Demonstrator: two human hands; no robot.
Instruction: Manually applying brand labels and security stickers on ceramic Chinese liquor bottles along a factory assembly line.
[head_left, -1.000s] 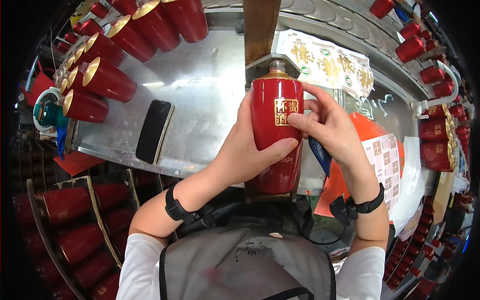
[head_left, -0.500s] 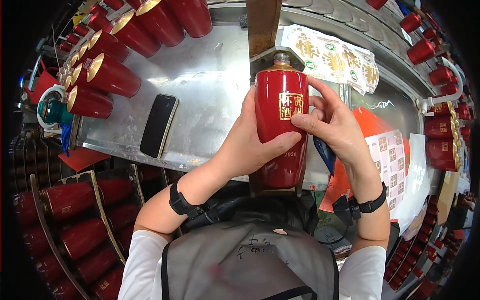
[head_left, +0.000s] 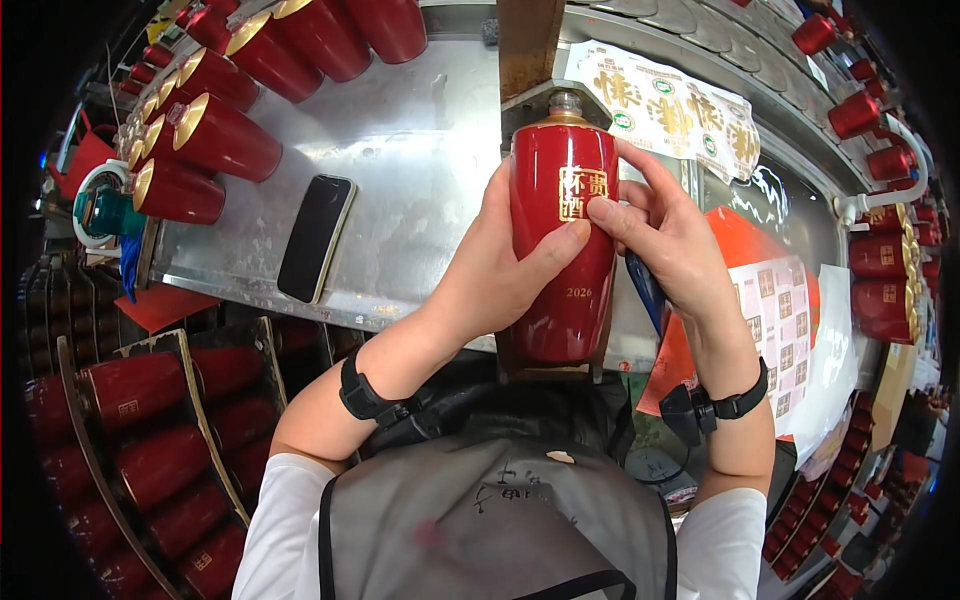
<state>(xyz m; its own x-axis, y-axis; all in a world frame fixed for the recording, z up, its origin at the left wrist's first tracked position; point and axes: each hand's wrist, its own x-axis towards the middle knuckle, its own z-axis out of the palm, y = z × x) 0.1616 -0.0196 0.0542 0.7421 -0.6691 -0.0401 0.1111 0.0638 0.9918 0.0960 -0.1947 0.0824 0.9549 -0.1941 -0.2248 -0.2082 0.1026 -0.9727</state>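
Observation:
A glossy red bottle (head_left: 565,265) with a gold shoulder and clear glass neck lies on a narrow wooden rest, its neck pointing away from me. A square gold label (head_left: 575,195) sits on its front. My left hand (head_left: 512,245) grips the bottle's left side, thumb laid across the front just below the label. My right hand (head_left: 665,225) is closed at the bottle's right side, its thumb pressing the label's right edge and its index finger near the shoulder. A dark blue, blade-shaped thing (head_left: 646,290) shows beneath my right hand; whether that hand holds it I cannot tell.
A phone (head_left: 317,238) lies on the metal table (head_left: 420,150) at left, near several red bottles (head_left: 225,138). Printed sheets (head_left: 670,105) are at the back right, with a label sheet (head_left: 775,320) on orange paper at right. Racked bottles (head_left: 165,455) stand lower left.
My left thumb has moved up the bottle to just under the label. My right thumb now rests on the label's right edge. The bottle appears slightly higher in view.

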